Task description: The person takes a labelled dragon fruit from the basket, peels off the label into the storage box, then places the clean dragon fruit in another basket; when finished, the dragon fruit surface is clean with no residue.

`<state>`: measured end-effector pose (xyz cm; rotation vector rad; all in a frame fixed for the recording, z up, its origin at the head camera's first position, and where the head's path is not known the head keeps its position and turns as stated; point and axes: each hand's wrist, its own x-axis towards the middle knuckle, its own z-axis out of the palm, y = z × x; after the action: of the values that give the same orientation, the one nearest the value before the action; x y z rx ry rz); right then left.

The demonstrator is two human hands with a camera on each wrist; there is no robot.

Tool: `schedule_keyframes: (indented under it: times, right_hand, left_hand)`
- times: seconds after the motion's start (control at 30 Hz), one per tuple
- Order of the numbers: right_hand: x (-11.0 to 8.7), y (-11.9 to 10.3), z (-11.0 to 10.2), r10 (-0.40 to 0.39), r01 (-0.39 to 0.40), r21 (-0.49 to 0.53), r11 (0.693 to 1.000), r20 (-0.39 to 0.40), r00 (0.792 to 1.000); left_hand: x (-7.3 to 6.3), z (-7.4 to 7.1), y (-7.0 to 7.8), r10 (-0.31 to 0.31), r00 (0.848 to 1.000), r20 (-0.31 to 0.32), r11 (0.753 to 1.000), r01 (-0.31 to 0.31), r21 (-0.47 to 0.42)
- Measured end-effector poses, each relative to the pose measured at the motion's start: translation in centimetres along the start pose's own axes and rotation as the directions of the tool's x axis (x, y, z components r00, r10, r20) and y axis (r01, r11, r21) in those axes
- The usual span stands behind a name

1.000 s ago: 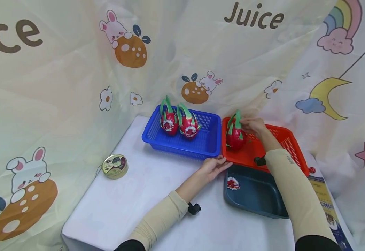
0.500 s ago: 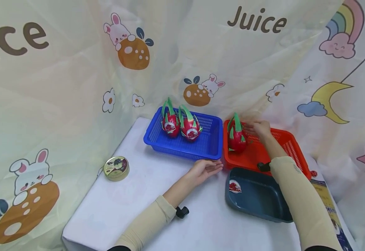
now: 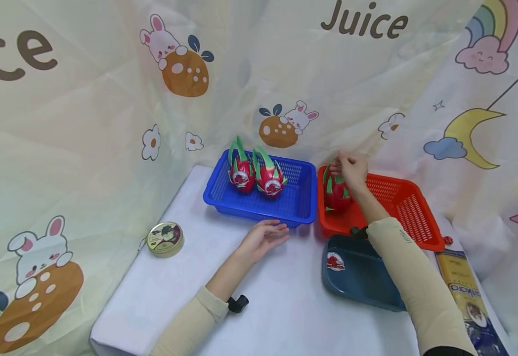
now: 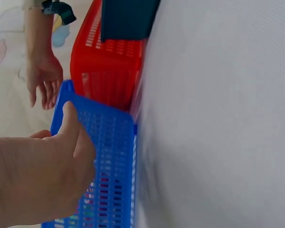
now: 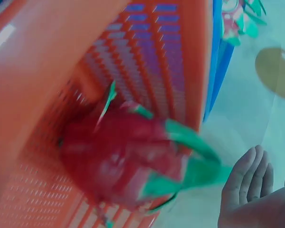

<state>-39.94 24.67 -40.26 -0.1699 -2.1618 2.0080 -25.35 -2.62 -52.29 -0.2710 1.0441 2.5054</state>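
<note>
A toy dragon fruit (image 3: pixel 338 198) with green leaves stands at the left end of the red basket (image 3: pixel 392 235). My right hand (image 3: pixel 351 170) hovers at its leaf tips and partly hides them. In the right wrist view, that hand's fingers are extended beside the leaves, not wrapped round them. Two more dragon fruits (image 3: pixel 241 177) with round stickers stand in the blue basket (image 3: pixel 301 193). Just before that basket's front rim is my left hand (image 3: pixel 259 242), palm up and fingers loosely extended, holding nothing. Whether it touches the rim I cannot tell.
A dark blue-grey tray (image 3: pixel 361 287) with a sticker sits in front of the red basket. On the left of the white table (image 3: pixel 188 296) is a round gold tin (image 3: pixel 165 239). A yellow and blue package (image 3: pixel 468 296) lies along the right edge. Printed cloth hangs behind.
My left hand has moved left from the red basket's front corner to the blue basket's front. My right hand shifted off the fruit's leaves, then came up over them. The dragon fruit stays put.
</note>
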Motion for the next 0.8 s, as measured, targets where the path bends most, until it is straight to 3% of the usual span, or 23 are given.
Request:
schedule_keyframes:
  times: [0.13,0.3,0.57,0.8]
  right_hand:
    - [0.4,0.5,2.5,-0.024,0.030,-0.080,0.996,0.076,0.997]
    - [0.9,1.1,5.3,0.053,-0.017,-0.210,0.978,0.168,0.984]
    - [2.0,0.8,9.6,0.151,-0.081,-0.249,0.965,0.275,0.950]
    - [2.4,-0.4,12.7,0.167,-0.082,-0.267,0.960,0.313,0.935]
  left_hand:
    - [-0.4,-1.2,0.7,0.033,0.999,0.010,0.999,-0.033,0.008]
    - [-0.6,-2.4,1.0,0.024,0.995,0.093,0.998,-0.029,0.056]
    - [-1.1,-3.8,1.9,0.079,0.990,0.119,0.997,-0.081,0.008]
    - [-1.5,-5.1,2.9,0.094,0.986,0.137,0.994,-0.086,-0.067]
